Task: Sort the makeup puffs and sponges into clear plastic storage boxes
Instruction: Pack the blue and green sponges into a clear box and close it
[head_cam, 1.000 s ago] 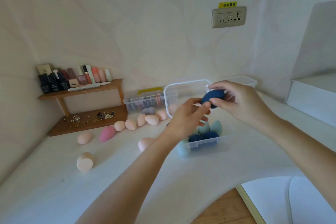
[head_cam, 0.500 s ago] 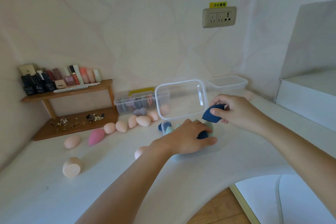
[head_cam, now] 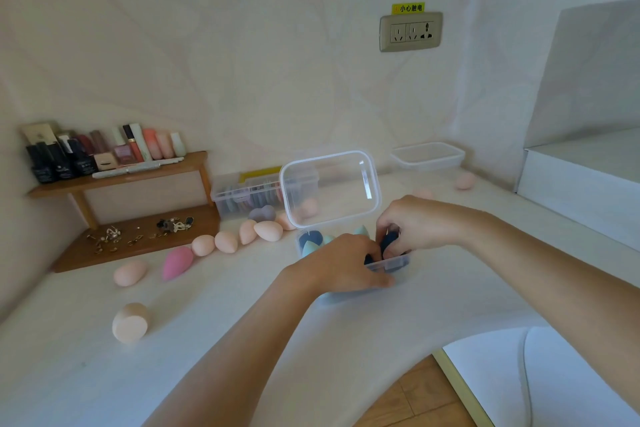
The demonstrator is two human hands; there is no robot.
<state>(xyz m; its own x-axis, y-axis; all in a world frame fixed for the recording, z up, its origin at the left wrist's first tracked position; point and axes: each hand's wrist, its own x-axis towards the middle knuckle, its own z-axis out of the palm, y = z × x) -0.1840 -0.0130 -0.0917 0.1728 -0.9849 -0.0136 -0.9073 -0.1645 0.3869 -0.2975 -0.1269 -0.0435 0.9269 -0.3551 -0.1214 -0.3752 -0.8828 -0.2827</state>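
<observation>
A clear plastic box (head_cam: pixel 398 265) with its lid (head_cam: pixel 330 189) standing open sits mid-counter, holding dark blue and teal sponges (head_cam: pixel 311 241). My right hand (head_cam: pixel 415 225) pinches a dark blue sponge (head_cam: pixel 388 243) and has it down inside the box at its right end. My left hand (head_cam: pixel 341 263) grips the box's front wall, covering much of its contents. Loose peach sponges (head_cam: pixel 225 241) and one pink sponge (head_cam: pixel 176 262) lie in a row to the left. A flat-cut peach sponge (head_cam: pixel 130 322) stands nearer me.
A clear box of flat puffs (head_cam: pixel 249 196) and a lavender heart puff (head_cam: pixel 262 213) sit behind the row. An empty clear box (head_cam: pixel 427 156) is at the back right, two peach sponges (head_cam: pixel 464 180) near it. A wooden shelf (head_cam: pixel 117 180) holds cosmetics and jewellery.
My right hand has carried the dark blue sponge down from above the box into it. My left hand dropped from the sponge onto the box's front wall.
</observation>
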